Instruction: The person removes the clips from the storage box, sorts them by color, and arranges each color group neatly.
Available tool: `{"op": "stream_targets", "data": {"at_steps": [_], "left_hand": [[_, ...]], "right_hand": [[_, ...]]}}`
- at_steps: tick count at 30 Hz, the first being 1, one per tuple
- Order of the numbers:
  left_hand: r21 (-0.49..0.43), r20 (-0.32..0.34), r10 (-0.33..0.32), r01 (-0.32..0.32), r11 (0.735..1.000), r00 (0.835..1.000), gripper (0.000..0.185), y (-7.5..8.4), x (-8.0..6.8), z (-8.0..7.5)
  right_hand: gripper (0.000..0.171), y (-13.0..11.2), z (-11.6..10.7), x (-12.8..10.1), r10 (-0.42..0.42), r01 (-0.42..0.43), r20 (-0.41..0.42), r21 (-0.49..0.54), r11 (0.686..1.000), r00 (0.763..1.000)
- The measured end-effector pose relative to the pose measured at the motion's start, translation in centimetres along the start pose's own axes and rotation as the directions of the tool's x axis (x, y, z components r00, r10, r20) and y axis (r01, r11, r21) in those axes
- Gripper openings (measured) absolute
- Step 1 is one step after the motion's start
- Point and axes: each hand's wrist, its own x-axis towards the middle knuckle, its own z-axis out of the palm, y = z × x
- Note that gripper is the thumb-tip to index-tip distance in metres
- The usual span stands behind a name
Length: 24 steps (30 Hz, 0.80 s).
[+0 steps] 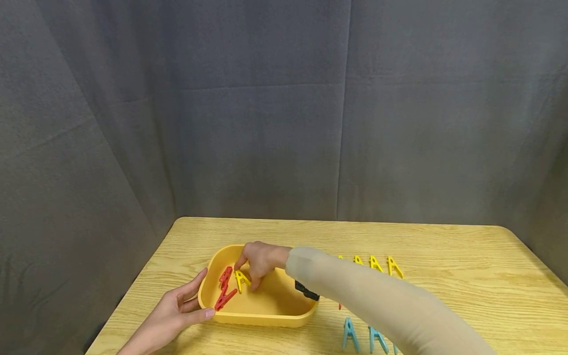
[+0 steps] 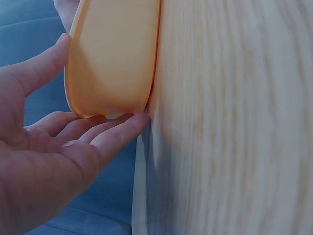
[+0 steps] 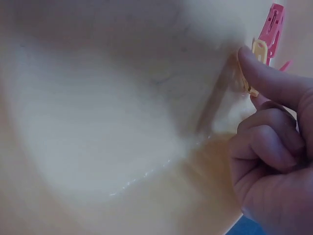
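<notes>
A yellow plastic bin [image 1: 259, 320] stands on the table, left of centre. My left hand [image 1: 170, 310] holds its left end, with the thumb by the near corner and the other fingers along the end wall [image 2: 115, 63]. Inside the bin, my right hand [image 1: 261, 262] pinches a yellow clothespin [image 1: 240, 282] between thumb and index finger; its other fingers curl into the palm in the right wrist view. Two red clothespins [image 1: 225, 300] lie at the left inside the bin, one of them close beside the yellow one, where a pink-red clothespin [image 3: 272, 32] shows in the right wrist view.
To the right of the bin, several yellow clothespins [image 1: 394, 267] stand in a row toward the back. Blue clothespins [image 1: 349, 335] lie nearer the front. The right sleeve [image 1: 377, 301] crosses over this area and hides part of it. A grey curtain [image 1: 266, 123] hangs behind the table.
</notes>
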Motion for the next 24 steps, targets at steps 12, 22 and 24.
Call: {"op": "stream_targets", "data": {"at_steps": [12,22,24], "left_hand": [[-0.005,0.009,0.012,-0.012,1.0,1.0,0.093,0.07,-0.08,0.08],[-0.014,0.017,0.023,-0.022,1.0,1.0,0.093,0.06,-0.12,0.12],[-0.009,0.01,0.019,-0.018,1.0,1.0,0.094,0.05,-0.15,0.11]], "right_hand": [[0.062,-0.18,-0.04,-0.3,-0.02,0.02,-0.025,-0.019,1.0,0.999],[0.062,-0.09,-0.5,-0.5,-0.061,0.062,-0.053,0.031,0.998,0.997],[0.061,-0.13,-0.73,-0.64,-0.069,0.071,-0.047,0.056,0.996,0.997]]}}
